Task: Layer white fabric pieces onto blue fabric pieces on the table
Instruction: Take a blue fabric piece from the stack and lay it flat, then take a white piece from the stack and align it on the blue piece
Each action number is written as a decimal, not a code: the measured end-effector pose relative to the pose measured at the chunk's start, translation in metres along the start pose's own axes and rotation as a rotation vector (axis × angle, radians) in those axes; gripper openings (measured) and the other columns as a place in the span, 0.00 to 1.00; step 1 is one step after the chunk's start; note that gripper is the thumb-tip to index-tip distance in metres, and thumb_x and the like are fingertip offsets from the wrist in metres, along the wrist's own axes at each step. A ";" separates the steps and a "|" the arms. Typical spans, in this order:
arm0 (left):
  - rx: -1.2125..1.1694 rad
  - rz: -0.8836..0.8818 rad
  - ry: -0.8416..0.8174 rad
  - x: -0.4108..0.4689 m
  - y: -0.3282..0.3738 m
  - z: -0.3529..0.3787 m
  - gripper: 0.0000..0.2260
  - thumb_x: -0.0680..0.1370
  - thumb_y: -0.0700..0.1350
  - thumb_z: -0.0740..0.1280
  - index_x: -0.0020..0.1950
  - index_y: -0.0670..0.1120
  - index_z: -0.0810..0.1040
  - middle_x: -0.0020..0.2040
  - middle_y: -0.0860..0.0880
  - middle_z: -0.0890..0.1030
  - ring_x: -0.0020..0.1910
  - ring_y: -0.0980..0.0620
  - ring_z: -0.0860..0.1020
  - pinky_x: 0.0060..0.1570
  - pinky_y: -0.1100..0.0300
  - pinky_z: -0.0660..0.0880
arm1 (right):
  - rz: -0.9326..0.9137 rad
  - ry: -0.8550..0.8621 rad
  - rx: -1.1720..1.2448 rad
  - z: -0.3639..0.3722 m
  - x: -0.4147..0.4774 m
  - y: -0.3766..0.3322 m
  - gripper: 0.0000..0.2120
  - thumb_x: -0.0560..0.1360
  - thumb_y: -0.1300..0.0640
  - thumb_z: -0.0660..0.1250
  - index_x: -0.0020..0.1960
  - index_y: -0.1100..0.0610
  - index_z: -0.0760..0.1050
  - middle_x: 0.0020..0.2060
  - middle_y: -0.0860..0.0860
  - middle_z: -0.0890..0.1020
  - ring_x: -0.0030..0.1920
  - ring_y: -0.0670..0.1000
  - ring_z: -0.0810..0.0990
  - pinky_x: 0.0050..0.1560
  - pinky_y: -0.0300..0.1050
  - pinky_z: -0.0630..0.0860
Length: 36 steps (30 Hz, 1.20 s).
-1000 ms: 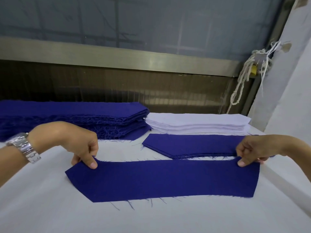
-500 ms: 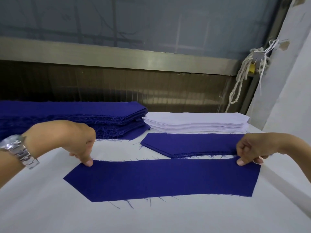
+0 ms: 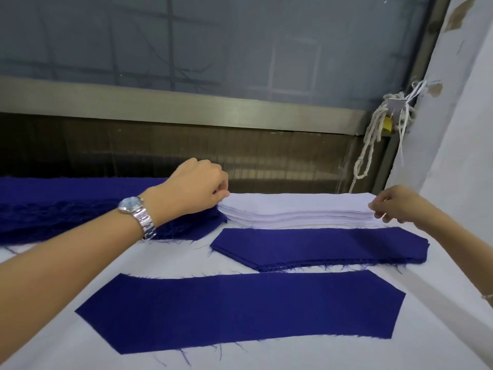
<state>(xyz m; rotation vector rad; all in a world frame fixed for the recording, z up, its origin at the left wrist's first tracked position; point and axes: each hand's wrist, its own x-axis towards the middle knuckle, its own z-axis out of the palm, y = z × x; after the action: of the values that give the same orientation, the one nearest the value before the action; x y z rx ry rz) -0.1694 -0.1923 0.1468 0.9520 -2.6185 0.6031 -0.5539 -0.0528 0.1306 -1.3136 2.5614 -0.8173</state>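
Note:
A single long blue fabric piece (image 3: 240, 308) lies flat on the white table (image 3: 293, 356) close to me. Behind it sits a thin stack of blue pieces (image 3: 320, 247), and behind that a stack of white fabric pieces (image 3: 296, 209). My left hand (image 3: 194, 190), with a metal watch on the wrist, pinches the left end of the top white piece. My right hand (image 3: 394, 204) pinches the right end of that same top piece, fingers curled at the corner.
A tall pile of frayed blue pieces (image 3: 80, 206) fills the back left under my left forearm. A metal rail (image 3: 186, 105) and dark panel run behind the table. White cords (image 3: 373, 145) hang by the wall at the right.
Both hands have let go of the near blue piece, which now lies flat, and have reached back to the two ends of the white stack.

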 end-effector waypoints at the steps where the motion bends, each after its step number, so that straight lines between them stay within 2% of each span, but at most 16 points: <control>1: 0.009 0.007 0.012 0.008 0.002 0.006 0.11 0.81 0.55 0.61 0.54 0.54 0.81 0.53 0.55 0.80 0.53 0.53 0.77 0.53 0.55 0.70 | -0.002 0.054 0.008 0.001 0.008 0.004 0.09 0.80 0.61 0.67 0.44 0.66 0.81 0.39 0.60 0.84 0.37 0.57 0.79 0.33 0.41 0.70; 2: 0.019 0.008 0.012 0.016 0.004 0.012 0.11 0.82 0.54 0.61 0.55 0.53 0.81 0.54 0.54 0.80 0.54 0.53 0.77 0.53 0.56 0.70 | 0.004 0.111 0.014 0.003 0.016 0.009 0.09 0.79 0.63 0.67 0.46 0.68 0.82 0.41 0.62 0.84 0.39 0.59 0.79 0.36 0.43 0.72; 4: 0.051 0.006 -0.011 0.030 0.006 0.023 0.12 0.83 0.53 0.59 0.56 0.52 0.82 0.55 0.54 0.80 0.54 0.53 0.76 0.55 0.56 0.70 | 0.027 0.219 0.016 0.007 0.031 0.019 0.10 0.78 0.65 0.65 0.49 0.72 0.82 0.47 0.69 0.83 0.47 0.67 0.80 0.47 0.55 0.78; 6: 0.097 0.007 -0.042 0.041 0.008 0.032 0.14 0.83 0.53 0.57 0.56 0.52 0.82 0.54 0.53 0.81 0.53 0.53 0.76 0.56 0.56 0.71 | 0.049 0.294 0.018 0.012 0.044 0.029 0.11 0.77 0.66 0.64 0.51 0.73 0.80 0.51 0.70 0.81 0.55 0.70 0.79 0.55 0.60 0.78; 11: 0.188 0.020 -0.088 0.059 0.013 0.046 0.16 0.83 0.54 0.56 0.54 0.53 0.83 0.52 0.53 0.81 0.53 0.52 0.73 0.50 0.58 0.64 | 0.084 0.348 0.013 0.023 0.069 0.042 0.11 0.78 0.62 0.63 0.51 0.65 0.83 0.51 0.63 0.84 0.51 0.66 0.80 0.55 0.54 0.77; 14: 0.179 0.004 -0.136 0.063 0.015 0.054 0.14 0.82 0.55 0.59 0.52 0.52 0.84 0.51 0.53 0.82 0.53 0.52 0.72 0.49 0.58 0.63 | 0.118 0.352 -0.076 0.029 0.076 0.041 0.11 0.79 0.55 0.65 0.51 0.57 0.85 0.52 0.60 0.83 0.52 0.64 0.79 0.56 0.51 0.75; 16: 0.149 -0.009 -0.154 0.064 0.015 0.058 0.13 0.82 0.54 0.60 0.52 0.52 0.84 0.51 0.53 0.82 0.53 0.52 0.73 0.49 0.59 0.63 | 0.111 0.358 -0.146 0.033 0.080 0.043 0.12 0.80 0.50 0.66 0.50 0.55 0.86 0.51 0.60 0.84 0.53 0.64 0.79 0.57 0.51 0.74; 19: 0.096 -0.028 -0.153 0.065 0.014 0.061 0.12 0.82 0.51 0.61 0.52 0.52 0.84 0.51 0.53 0.83 0.53 0.53 0.74 0.49 0.60 0.63 | 0.094 0.389 -0.223 0.038 0.085 0.047 0.13 0.79 0.49 0.66 0.46 0.55 0.87 0.44 0.58 0.84 0.42 0.60 0.76 0.54 0.49 0.73; 22: 0.052 -0.049 -0.152 0.066 0.013 0.063 0.11 0.81 0.48 0.62 0.50 0.50 0.85 0.50 0.52 0.83 0.52 0.53 0.75 0.50 0.60 0.64 | 0.086 0.434 -0.232 0.040 0.088 0.050 0.14 0.78 0.50 0.69 0.39 0.56 0.85 0.31 0.53 0.76 0.38 0.58 0.71 0.50 0.48 0.71; 24: 0.029 -0.056 -0.148 0.067 0.014 0.063 0.11 0.81 0.47 0.62 0.50 0.50 0.85 0.50 0.52 0.83 0.52 0.52 0.76 0.52 0.60 0.67 | 0.093 0.442 -0.213 0.041 0.089 0.051 0.14 0.77 0.50 0.70 0.36 0.57 0.84 0.28 0.51 0.72 0.37 0.57 0.71 0.50 0.48 0.71; 27: -0.011 -0.075 -0.139 0.068 0.015 0.063 0.10 0.81 0.45 0.63 0.49 0.49 0.85 0.50 0.52 0.84 0.52 0.52 0.77 0.51 0.60 0.67 | 0.092 0.460 -0.150 0.042 0.092 0.052 0.14 0.76 0.53 0.71 0.34 0.58 0.82 0.26 0.49 0.72 0.30 0.52 0.69 0.45 0.46 0.68; 29: -0.030 -0.088 -0.144 0.069 0.015 0.063 0.10 0.80 0.44 0.64 0.49 0.48 0.85 0.49 0.51 0.84 0.52 0.51 0.78 0.51 0.60 0.68 | 0.077 0.474 -0.089 0.044 0.092 0.054 0.13 0.76 0.55 0.71 0.35 0.58 0.83 0.26 0.49 0.74 0.29 0.48 0.67 0.42 0.44 0.66; 31: -0.045 -0.098 -0.154 0.069 0.015 0.063 0.09 0.80 0.44 0.64 0.50 0.48 0.85 0.50 0.50 0.84 0.52 0.50 0.79 0.53 0.59 0.70 | 0.032 0.471 -0.038 0.046 0.093 0.056 0.10 0.77 0.58 0.69 0.39 0.59 0.85 0.31 0.52 0.80 0.31 0.49 0.70 0.42 0.44 0.68; 33: -0.054 -0.103 -0.157 0.069 0.015 0.063 0.09 0.80 0.45 0.65 0.51 0.48 0.85 0.50 0.51 0.84 0.52 0.51 0.79 0.55 0.58 0.70 | -0.030 0.463 0.019 0.047 0.092 0.058 0.08 0.77 0.60 0.68 0.45 0.60 0.86 0.41 0.56 0.85 0.39 0.54 0.76 0.45 0.46 0.72; 36: -0.062 -0.106 -0.159 0.070 0.014 0.063 0.08 0.81 0.47 0.65 0.52 0.48 0.85 0.51 0.51 0.84 0.53 0.51 0.79 0.57 0.58 0.70 | -0.074 0.450 0.103 0.046 0.092 0.056 0.04 0.75 0.63 0.68 0.46 0.57 0.81 0.45 0.56 0.83 0.46 0.57 0.78 0.48 0.47 0.72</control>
<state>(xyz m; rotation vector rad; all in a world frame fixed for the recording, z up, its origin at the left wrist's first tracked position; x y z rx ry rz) -0.2379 -0.2504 0.1160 1.1541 -2.6848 0.4335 -0.6324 -0.1175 0.0724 -1.3238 2.7550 -1.3791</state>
